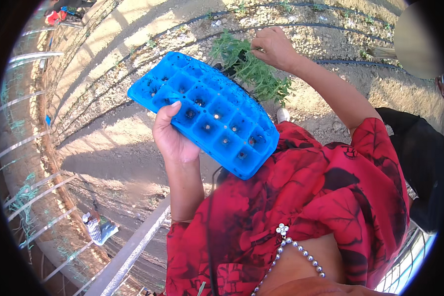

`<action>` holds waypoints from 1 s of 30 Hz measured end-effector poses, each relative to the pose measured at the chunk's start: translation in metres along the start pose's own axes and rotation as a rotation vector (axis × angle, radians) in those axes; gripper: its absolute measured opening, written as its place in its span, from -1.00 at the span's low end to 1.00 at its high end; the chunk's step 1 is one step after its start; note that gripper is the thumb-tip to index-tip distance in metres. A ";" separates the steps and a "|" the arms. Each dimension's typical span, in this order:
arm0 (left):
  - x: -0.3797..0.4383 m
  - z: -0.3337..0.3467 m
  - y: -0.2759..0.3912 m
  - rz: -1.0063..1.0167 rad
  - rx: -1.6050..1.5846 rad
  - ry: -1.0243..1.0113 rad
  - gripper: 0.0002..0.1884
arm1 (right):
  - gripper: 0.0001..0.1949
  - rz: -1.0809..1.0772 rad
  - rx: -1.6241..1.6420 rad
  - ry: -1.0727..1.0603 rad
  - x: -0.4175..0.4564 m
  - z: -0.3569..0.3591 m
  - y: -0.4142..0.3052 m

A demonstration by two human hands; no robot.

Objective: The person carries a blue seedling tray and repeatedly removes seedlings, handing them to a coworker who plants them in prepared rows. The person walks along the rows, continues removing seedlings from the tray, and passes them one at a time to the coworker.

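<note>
In the head view, my left hand grips the near left edge of a blue plastic seedling tray, thumb on top and fingers hidden beneath. The tray is tilted; its square cells show small drainage holes and dark soil crumbs. Past its far edge lies a bunch of leafy green seedlings, with dark soil clumps among them. Whether they rest on the tray or beyond it is unclear. My right hand is at the top of the seedlings, fingers curled, with a thin stem at the fingertips; whether it is pinched cannot be told.
Black drip lines curve across stony soil rows with small plants. A person in black is close on the right. Another person is low at the left, and one in red at top left. A metal bar crosses the lower left.
</note>
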State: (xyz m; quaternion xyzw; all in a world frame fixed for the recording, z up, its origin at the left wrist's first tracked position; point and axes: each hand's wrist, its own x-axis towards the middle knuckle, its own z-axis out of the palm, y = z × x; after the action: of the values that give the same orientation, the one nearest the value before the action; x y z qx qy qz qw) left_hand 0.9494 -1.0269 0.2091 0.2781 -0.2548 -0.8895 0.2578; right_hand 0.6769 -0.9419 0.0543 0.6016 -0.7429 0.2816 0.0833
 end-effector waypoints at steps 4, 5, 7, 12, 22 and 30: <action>-0.001 0.004 0.000 0.021 0.020 -0.040 -0.43 | -0.91 -0.076 -0.138 0.346 -0.003 -0.009 0.002; -0.001 0.006 -0.001 0.021 0.021 -0.050 -0.42 | -0.91 -0.057 -0.149 0.377 -0.005 -0.013 0.004; 0.001 0.010 -0.005 0.030 0.040 -0.045 -0.41 | -0.89 -0.009 -0.178 0.444 -0.012 -0.023 0.007; 0.007 0.019 -0.006 -0.013 0.065 -0.067 -0.35 | -0.91 0.297 -0.080 0.463 -0.036 -0.054 0.024; 0.024 0.005 -0.003 -0.007 0.077 -0.036 -0.37 | -0.86 0.741 -0.277 0.041 -0.131 -0.165 0.085; 0.028 0.017 -0.006 -0.018 0.086 0.026 -0.43 | -0.81 1.036 -0.590 0.199 -0.190 -0.276 0.252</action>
State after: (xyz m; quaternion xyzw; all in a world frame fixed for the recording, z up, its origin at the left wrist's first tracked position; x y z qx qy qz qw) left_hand 0.9173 -1.0335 0.2072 0.3029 -0.2869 -0.8763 0.2410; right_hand 0.4306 -0.6077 0.1148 0.0836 -0.9746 0.1226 0.1677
